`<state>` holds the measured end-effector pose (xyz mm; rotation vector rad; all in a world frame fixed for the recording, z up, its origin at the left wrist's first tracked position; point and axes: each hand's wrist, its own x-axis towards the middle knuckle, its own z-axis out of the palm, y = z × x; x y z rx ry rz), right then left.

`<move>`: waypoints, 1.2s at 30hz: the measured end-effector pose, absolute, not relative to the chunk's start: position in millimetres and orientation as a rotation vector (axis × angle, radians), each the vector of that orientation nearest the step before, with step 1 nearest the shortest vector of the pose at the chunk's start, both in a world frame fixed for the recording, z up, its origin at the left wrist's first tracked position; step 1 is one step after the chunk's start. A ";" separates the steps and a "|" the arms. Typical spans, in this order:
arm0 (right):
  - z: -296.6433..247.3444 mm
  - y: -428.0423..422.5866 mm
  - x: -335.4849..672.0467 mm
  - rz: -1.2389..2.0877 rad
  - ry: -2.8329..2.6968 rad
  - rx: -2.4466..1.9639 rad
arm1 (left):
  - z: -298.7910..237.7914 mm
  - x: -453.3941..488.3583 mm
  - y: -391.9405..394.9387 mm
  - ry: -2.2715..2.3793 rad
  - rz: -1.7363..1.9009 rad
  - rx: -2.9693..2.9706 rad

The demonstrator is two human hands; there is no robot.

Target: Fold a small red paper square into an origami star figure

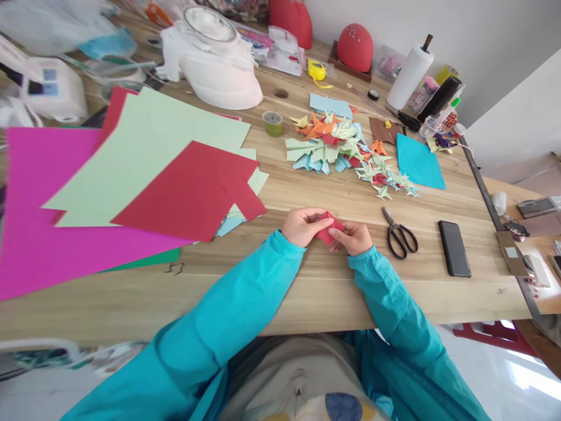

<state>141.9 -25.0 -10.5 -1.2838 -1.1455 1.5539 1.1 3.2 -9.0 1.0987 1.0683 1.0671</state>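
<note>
Between both hands, just above the wooden table [315,298], is a small folded piece of red paper [326,235]. My left hand [302,226] pinches its left side, thumb on top. On the other side, my right hand [354,237] grips it with the thumb pressed on its face. The fingers beneath the paper are partly hidden. Black-handled scissors [398,234] lie to the right of my right hand. Beyond the hands sits a pile of folded paper figures [324,143] in green, orange, red and blue.
Large sheets of red paper [188,190], pale green paper [162,123] and magenta paper [39,234] overlap on the left. A black phone [454,248] lies at the right. Farther back are a white cap-like form [219,70], a yellow tape measure [316,70] and a turquoise cloth [421,161].
</note>
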 end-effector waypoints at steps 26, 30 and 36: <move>-13.5 -24.2 142.7 1.548 -1.193 -1.295 | -13.6 1.0 5.6 1.096 1.060 1.208; -12.7 -24.1 142.6 1.559 -1.192 -1.286 | -14.7 1.3 5.4 1.112 1.070 1.215; -9.8 -24.5 142.7 1.580 -1.161 -1.291 | -13.1 -0.2 4.8 1.090 1.003 1.261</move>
